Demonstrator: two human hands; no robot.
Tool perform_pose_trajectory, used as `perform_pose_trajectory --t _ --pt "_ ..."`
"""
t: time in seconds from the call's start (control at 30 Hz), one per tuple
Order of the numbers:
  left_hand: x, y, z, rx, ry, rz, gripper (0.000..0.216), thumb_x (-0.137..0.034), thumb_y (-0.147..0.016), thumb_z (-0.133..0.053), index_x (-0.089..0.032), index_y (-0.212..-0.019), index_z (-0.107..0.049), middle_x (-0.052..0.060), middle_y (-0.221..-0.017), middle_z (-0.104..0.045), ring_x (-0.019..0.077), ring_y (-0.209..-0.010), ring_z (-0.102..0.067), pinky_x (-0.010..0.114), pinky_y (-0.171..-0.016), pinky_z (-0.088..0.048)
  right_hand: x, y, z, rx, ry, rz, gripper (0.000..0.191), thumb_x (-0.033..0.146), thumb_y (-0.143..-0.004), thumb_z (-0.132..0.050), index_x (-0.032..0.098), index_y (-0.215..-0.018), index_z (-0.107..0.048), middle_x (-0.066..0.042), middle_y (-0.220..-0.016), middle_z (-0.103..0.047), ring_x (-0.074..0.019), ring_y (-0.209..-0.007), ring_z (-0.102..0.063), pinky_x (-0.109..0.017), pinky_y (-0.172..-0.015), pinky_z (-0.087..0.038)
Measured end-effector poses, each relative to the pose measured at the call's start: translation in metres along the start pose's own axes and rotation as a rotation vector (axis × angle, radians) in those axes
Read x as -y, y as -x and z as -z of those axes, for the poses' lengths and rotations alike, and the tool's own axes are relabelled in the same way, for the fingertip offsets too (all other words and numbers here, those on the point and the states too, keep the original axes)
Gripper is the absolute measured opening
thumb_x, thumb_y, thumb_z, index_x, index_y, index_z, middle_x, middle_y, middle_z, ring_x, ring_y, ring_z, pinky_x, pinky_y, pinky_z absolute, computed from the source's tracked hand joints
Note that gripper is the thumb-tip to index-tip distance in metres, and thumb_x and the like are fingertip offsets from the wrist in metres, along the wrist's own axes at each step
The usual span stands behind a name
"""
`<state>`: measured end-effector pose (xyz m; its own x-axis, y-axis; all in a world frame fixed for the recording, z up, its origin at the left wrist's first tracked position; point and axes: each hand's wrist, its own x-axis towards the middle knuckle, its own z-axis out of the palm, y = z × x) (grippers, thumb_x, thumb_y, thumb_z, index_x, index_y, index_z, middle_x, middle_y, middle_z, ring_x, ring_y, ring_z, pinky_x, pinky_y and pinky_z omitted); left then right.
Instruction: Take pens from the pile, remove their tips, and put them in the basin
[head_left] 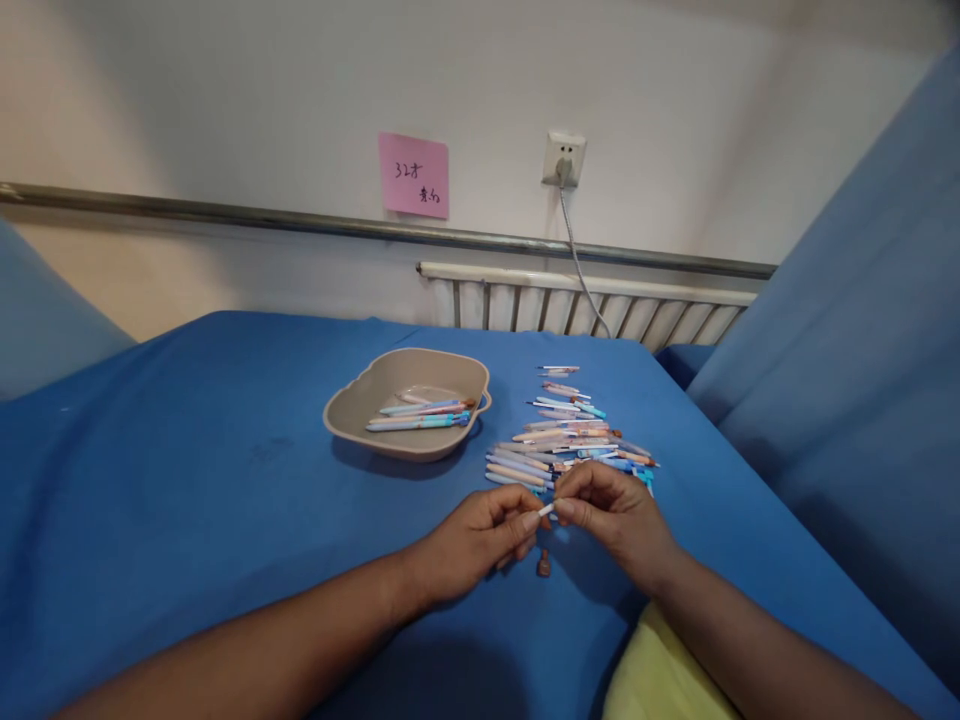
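My left hand (480, 538) and my right hand (611, 518) meet over the blue cloth, fingers pinched on a small white pen part (546, 510) held between them. A small brown cap (544, 565) lies on the cloth just below the hands. Right behind my hands is a pile of several pastel pens (570, 440). A beige tray (360, 405) further left holds a few pens (424, 415).
The blue-covered table (187, 480) stretches left and forward. Behind it are a white radiator (585, 305), a wall socket with a grey cable (564, 160) and a pink note (413, 176). Blue fabric (862, 350) rises at right; yellow cloth (660, 680) lies near my right arm.
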<state>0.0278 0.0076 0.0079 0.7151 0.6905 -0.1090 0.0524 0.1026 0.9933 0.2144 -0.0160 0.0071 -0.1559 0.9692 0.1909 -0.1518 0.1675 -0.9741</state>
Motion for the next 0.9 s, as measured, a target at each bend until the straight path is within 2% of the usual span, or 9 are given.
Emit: perform_pose_trajectory --t 0.4,0.7,0.9 --pt "-0.001 0.001 -0.001 -0.030 -0.130 -0.037 0.030 -0.043 -0.087 -0.052 -0.014 -0.086 -0.058 -0.004 -0.060 -0.051 0.0078 -0.051 -0.043 0.019 -0.049 -0.032 -0.006 -0.001 0.003 -0.006 -0.035 -0.065 0.018 0.030 -0.075 -0.072 0.017 -0.068 -0.061 0.002 -0.060 -0.060 -0.0111 -0.058 -0.054 -0.025 -0.059 -0.043" --pt "-0.006 0.004 -0.001 -0.025 -0.237 -0.066 0.028 -0.040 -0.089 -0.049 -0.014 -0.090 -0.061 -0.003 -0.062 -0.054 0.0089 -0.055 -0.045 0.020 -0.054 -0.036 -0.009 -0.002 0.004 0.029 -0.158 -0.059 0.013 0.029 -0.080 -0.068 0.018 -0.078 -0.062 -0.001 -0.075 -0.066 -0.0107 -0.063 -0.059 -0.024 -0.062 -0.045" --pt "-0.002 0.003 0.004 -0.078 -0.259 -0.075 0.029 -0.041 -0.089 -0.050 -0.014 -0.091 -0.062 -0.002 -0.064 -0.052 0.0093 -0.057 -0.045 0.020 -0.054 -0.036 -0.011 -0.002 0.005 0.001 -0.084 -0.044 0.017 0.033 -0.077 -0.069 0.019 -0.087 -0.066 0.000 -0.069 -0.063 -0.0112 -0.062 -0.057 -0.024 -0.061 -0.045"
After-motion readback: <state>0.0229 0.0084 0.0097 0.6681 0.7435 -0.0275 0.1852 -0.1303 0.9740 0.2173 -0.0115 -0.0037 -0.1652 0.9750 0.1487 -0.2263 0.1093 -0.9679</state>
